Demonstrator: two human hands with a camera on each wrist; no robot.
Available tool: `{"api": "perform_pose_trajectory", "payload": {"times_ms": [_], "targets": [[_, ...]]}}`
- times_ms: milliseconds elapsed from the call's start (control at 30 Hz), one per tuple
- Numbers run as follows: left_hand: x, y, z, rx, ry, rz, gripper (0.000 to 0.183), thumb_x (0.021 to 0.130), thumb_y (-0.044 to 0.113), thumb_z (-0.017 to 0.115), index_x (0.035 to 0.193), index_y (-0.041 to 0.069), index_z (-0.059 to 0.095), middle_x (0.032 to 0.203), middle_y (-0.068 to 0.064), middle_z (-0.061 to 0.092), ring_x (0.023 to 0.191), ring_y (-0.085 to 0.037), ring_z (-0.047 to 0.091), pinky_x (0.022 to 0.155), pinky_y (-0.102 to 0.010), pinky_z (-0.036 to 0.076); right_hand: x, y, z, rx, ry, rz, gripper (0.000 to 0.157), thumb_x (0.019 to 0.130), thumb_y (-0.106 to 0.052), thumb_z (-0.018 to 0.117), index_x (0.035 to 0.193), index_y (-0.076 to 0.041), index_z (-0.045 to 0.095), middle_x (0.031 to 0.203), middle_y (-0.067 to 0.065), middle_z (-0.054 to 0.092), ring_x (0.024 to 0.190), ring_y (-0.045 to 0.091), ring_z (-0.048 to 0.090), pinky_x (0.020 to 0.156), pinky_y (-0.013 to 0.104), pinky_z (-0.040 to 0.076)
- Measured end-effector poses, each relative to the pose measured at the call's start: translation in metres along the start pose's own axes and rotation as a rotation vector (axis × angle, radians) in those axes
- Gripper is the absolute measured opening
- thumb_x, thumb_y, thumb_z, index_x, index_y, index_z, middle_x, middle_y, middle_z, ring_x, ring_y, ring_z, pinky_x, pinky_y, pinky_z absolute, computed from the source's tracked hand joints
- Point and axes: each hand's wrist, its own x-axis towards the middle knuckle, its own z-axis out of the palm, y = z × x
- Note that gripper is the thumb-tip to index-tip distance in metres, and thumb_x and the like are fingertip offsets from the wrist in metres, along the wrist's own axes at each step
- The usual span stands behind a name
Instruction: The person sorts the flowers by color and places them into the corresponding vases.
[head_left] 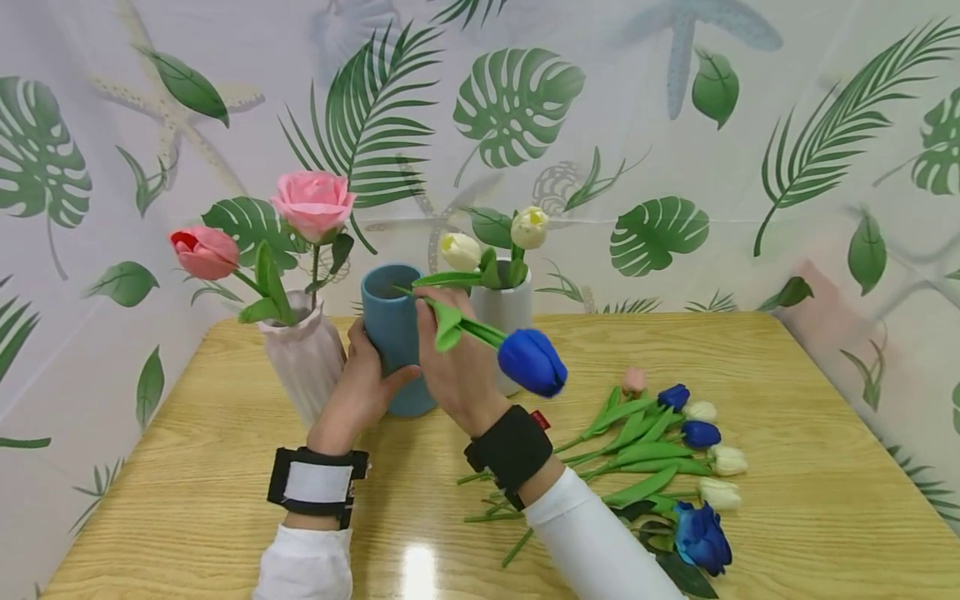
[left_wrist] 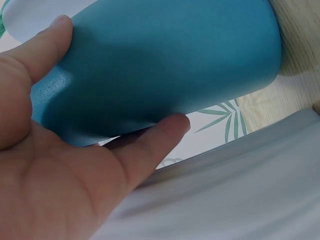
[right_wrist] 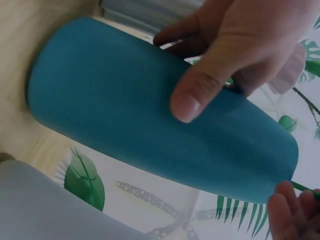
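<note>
A teal-blue vase (head_left: 388,321) stands upright on the table, gripped around its side by my left hand (head_left: 365,382). In the left wrist view, thumb and fingers lie on opposite sides of the vase (left_wrist: 175,55). My right hand (head_left: 463,367) pinches the stem of a blue tulip (head_left: 532,362), whose bloom points down to the right. The stem's end is at the vase's rim; how far it reaches inside cannot be told. In the right wrist view, the right fingertips (right_wrist: 290,210) and a bit of green stem (right_wrist: 302,186) show beside the vase mouth.
Left of the blue vase is a pale ribbed vase (head_left: 300,358) with a pink rose and a pink tulip. Behind the right hand stands a white vase (head_left: 513,308) with white tulips. Several loose flowers (head_left: 637,450), blue, white and pink, lie at the right.
</note>
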Motion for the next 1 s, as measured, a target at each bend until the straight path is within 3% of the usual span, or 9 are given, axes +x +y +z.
{"api": "perform_pose_trajectory", "payload": {"times_ms": [67, 133, 233, 400, 533, 633, 733, 833, 1000], "targets": [[0.000, -0.001, 0.000, 0.012, 0.002, 0.005, 0.101, 0.096, 0.025, 0.068, 0.152, -0.005, -0.011, 0.155, -0.036, 0.014, 0.143, -0.047, 0.025, 0.115, -0.056, 0.026, 0.009, -0.001, 0.002, -0.094, -0.032, 0.001, 0.026, 0.107, -0.013, 0.045, 0.118, 0.001, 0.064, 0.103, 0.016, 0.065, 0.092, 0.027, 0.064, 0.078, 0.033, 0.053], [0.000, -0.001, 0.000, 0.023, 0.005, 0.007, 0.101, 0.096, 0.025, 0.067, 0.152, -0.005, -0.011, 0.155, -0.036, 0.014, 0.143, -0.047, 0.025, 0.115, -0.056, 0.026, 0.016, -0.002, 0.004, -0.170, -0.035, 0.000, 0.027, 0.107, -0.016, 0.045, 0.115, -0.001, 0.066, 0.088, 0.012, 0.064, 0.080, 0.024, 0.064, 0.068, 0.031, 0.052], [0.000, -0.001, 0.000, 0.029, 0.003, 0.021, 0.100, 0.097, 0.025, 0.067, 0.152, -0.005, -0.011, 0.155, -0.036, 0.013, 0.143, -0.048, 0.025, 0.115, -0.056, 0.026, 0.022, -0.003, 0.006, -0.241, -0.017, 0.007, 0.025, 0.106, -0.018, 0.049, 0.110, -0.004, 0.069, 0.074, 0.008, 0.060, 0.060, 0.021, 0.055, 0.050, 0.032, 0.042], [0.000, -0.001, 0.001, 0.002, 0.002, 0.060, 0.098, 0.097, 0.022, 0.066, 0.151, -0.007, -0.011, 0.155, -0.036, 0.012, 0.143, -0.048, 0.024, 0.115, -0.056, 0.025, 0.033, -0.002, 0.012, -0.312, -0.091, 0.080, 0.028, 0.107, -0.023, 0.046, 0.111, -0.006, 0.068, 0.092, 0.010, 0.063, 0.058, 0.021, 0.055, 0.049, 0.033, 0.043], [-0.001, -0.001, 0.001, -0.013, 0.001, 0.061, 0.099, 0.098, 0.021, 0.065, 0.151, -0.007, -0.013, 0.157, -0.035, 0.010, 0.145, -0.046, 0.022, 0.116, -0.055, 0.025, 0.046, -0.007, 0.011, -0.495, -0.215, 0.115, 0.037, 0.108, -0.023, 0.043, 0.131, 0.000, 0.061, 0.100, 0.015, 0.062, 0.046, 0.019, 0.046, 0.043, 0.031, 0.038], [-0.002, -0.001, 0.001, -0.008, -0.003, 0.055, 0.099, 0.098, 0.022, 0.065, 0.152, -0.006, -0.013, 0.157, -0.035, 0.010, 0.145, -0.046, 0.023, 0.116, -0.054, 0.025, 0.049, -0.012, 0.006, -0.590, -0.306, 0.128, 0.045, 0.107, -0.019, 0.041, 0.144, 0.006, 0.046, 0.116, 0.023, 0.060, 0.044, 0.018, 0.047, 0.040, 0.030, 0.040], [-0.002, 0.000, 0.002, -0.005, -0.010, 0.065, 0.099, 0.098, 0.022, 0.065, 0.151, -0.007, -0.013, 0.156, -0.036, 0.012, 0.144, -0.046, 0.024, 0.116, -0.054, 0.026, 0.046, -0.012, 0.001, -0.541, -0.374, 0.205, 0.048, 0.107, -0.018, 0.038, 0.147, 0.008, 0.039, 0.127, 0.028, 0.053, 0.047, 0.022, 0.051, 0.043, 0.033, 0.044], [0.000, 0.000, 0.003, -0.006, -0.010, 0.075, 0.099, 0.097, 0.022, 0.066, 0.151, -0.008, -0.012, 0.155, -0.036, 0.014, 0.143, -0.046, 0.025, 0.116, -0.055, 0.026, 0.042, -0.011, -0.003, -0.394, -0.399, 0.324, 0.051, 0.107, -0.019, 0.034, 0.152, 0.004, 0.032, 0.137, 0.027, 0.045, 0.053, 0.025, 0.053, 0.047, 0.036, 0.045], [0.001, 0.001, 0.004, 0.030, -0.011, 0.021, 0.098, 0.099, 0.025, 0.063, 0.151, -0.007, -0.013, 0.155, -0.038, 0.010, 0.143, -0.048, 0.026, 0.114, -0.056, 0.028, 0.020, -0.005, -0.002, -0.232, -0.405, 0.376, 0.055, 0.104, -0.016, 0.036, 0.155, 0.002, 0.026, 0.144, 0.025, 0.040, 0.058, 0.025, 0.055, 0.051, 0.036, 0.045]]}}
